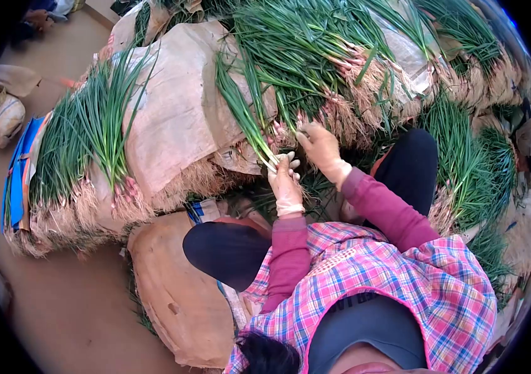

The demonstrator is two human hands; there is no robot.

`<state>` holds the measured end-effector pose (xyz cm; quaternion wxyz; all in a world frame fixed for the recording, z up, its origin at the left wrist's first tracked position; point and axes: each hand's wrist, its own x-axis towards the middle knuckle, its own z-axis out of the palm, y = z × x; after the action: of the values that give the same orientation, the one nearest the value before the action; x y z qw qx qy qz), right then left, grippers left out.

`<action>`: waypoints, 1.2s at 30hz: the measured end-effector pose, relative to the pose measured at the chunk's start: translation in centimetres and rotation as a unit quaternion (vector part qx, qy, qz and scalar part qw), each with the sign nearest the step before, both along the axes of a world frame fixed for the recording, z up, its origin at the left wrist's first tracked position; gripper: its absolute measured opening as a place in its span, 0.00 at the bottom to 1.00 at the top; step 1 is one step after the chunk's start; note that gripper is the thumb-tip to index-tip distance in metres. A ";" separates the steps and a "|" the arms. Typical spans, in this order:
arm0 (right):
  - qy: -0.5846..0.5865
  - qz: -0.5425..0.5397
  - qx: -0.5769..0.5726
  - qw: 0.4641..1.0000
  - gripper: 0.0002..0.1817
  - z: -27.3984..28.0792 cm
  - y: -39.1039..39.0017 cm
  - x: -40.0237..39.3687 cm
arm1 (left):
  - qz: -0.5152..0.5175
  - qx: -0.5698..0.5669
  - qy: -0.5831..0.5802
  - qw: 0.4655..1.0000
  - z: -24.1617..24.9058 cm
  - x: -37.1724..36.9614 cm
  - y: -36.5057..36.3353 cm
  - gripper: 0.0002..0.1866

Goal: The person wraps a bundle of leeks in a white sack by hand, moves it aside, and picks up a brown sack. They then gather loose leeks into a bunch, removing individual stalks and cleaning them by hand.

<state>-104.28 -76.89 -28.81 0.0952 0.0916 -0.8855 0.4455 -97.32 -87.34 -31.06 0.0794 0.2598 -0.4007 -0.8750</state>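
the brown floor (60,299) spans the left side of the view. the main onion pile (303,37), of long green leaves with pinkish bulbs and pale roots, extends across the top, roots directed toward the person. a tan sheet (169,106) lies to the left of this pile, with roots projecting below its lower edge. beyond the sheet, the left onion row (72,156) stands with leaves upward and roots down. a brown sack (181,293) sits on the floor below the sheet, beside the person's knee. the right onion pile (465,168) lies beside the opposite knee. a blue strip (15,181) borders the far left end of the row.

the onion bunch (245,121) is in front of the person, leaves pointing up and left. the left hand (287,179), in a pale glove, holds its white stem ends; the fingers are closed around them. the right hand (320,148), also gloved, is just beside, at the root edge of the main pile. its fingers are narrow; whether they grip a stem cannot be determined.
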 end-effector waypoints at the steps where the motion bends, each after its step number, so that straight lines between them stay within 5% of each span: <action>1: -0.045 0.007 0.044 0.998 0.13 0.3 -1.3 -1.1 | 0.009 -0.009 0.024 1.000 0.4 0.0 0.0 0.09; 5: -0.139 0.060 0.276 0.949 0.23 -4.0 -6.9 -5.2 | 0.030 -0.047 0.064 0.996 1.8 1.1 -0.4 0.08; 9: -0.239 0.066 0.051 0.967 0.16 -4.4 -6.2 -4.8 | 0.069 -0.130 0.035 0.988 1.0 1.3 -1.5 0.09; 10: -0.161 0.094 0.037 0.982 0.17 -4.2 -5.0 -3.4 | 0.082 -0.174 0.020 0.981 0.3 1.2 -1.6 0.09; 14: -0.123 0.013 0.090 0.988 0.21 -3.7 -5.9 -2.8 | 0.066 -0.162 0.009 0.984 0.5 0.5 -0.8 0.07; 15: -0.137 0.005 0.175 0.975 0.24 -4.1 -7.1 -3.8 | 0.026 -0.218 -0.014 0.975 0.3 0.7 -1.4 0.07; 18: -0.113 0.021 0.236 0.965 0.22 -9.6 -9.3 -5.8 | 0.064 -0.187 -0.002 0.980 0.9 1.5 -1.4 0.07; 22: -0.143 0.110 0.107 0.978 0.16 -3.6 -5.3 0.2 | 0.093 -0.223 -0.010 0.970 0.0 1.4 -2.8 0.05; 25: -0.087 0.238 -0.046 0.966 0.16 -3.2 -1.4 3.8 | -0.003 -0.086 0.009 0.996 0.0 1.6 -2.4 0.05; 26: -0.281 0.252 -0.199 0.905 0.18 -3.4 -0.5 3.4 | -0.008 -0.088 0.009 0.996 0.0 1.6 -2.0 0.05; 28: -0.356 0.214 -0.313 0.854 0.15 -5.4 0.2 1.9 | 0.005 -0.088 -0.020 0.996 -0.1 1.5 -1.6 0.07; 29: -0.211 0.087 -0.103 0.968 0.13 -2.3 -0.6 2.4 | -0.007 -0.077 -0.035 0.996 -0.1 1.8 -1.6 0.07; 30: -0.170 0.058 -0.153 0.972 0.10 -3.0 -1.8 2.0 | -0.003 -0.069 -0.021 0.997 -0.3 1.9 -1.4 0.07; 32: -0.417 0.085 -0.327 0.844 0.09 -3.3 -2.9 1.4 | -0.004 -0.058 0.020 0.998 -1.0 1.8 -1.2 0.07; 33: -0.328 0.074 -0.278 0.900 0.07 -4.9 -3.7 1.0 | 0.003 -0.090 0.029 0.996 -0.9 1.8 -1.0 0.06; 36: -0.334 0.014 -0.402 0.852 0.05 -5.7 -4.0 1.3 | 0.011 -0.069 0.013 0.997 0.3 1.9 -0.8 0.05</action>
<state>-103.03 -80.89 -34.54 -0.1838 -0.0966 -0.6062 0.7677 -95.41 -88.12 -30.71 0.1116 0.2465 -0.4560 -0.8478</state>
